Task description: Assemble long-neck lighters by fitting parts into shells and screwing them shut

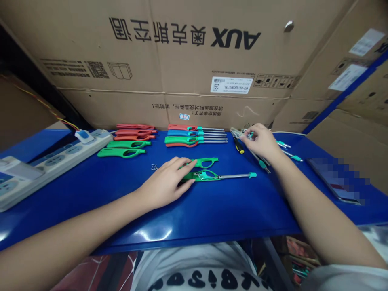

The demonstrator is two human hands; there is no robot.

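Note:
My left hand (166,180) lies over an opened green long-neck lighter, its thumb and fingers around the lower half-casing (194,176). Inside that half sit a teal trigger and thin wires, and a metal tube (236,176) with a teal tip sticks out to the right. The other green half-casing (206,163) lies just behind, under my index finger. My right hand (260,141) reaches into a pile of metal tubes with teal ends (263,163) at the back right. Its fingertips are pinched together; what they hold is too small to tell. Beside it lies a black-and-yellow screwdriver handle (239,146).
Red and green lighter casings (125,144) lie in a stack at the back left. Several lighters with tubes (197,140) lie at the back middle. A power strip (69,155) runs along the left, a phone (333,180) lies right, and a cardboard wall (182,60) stands behind.

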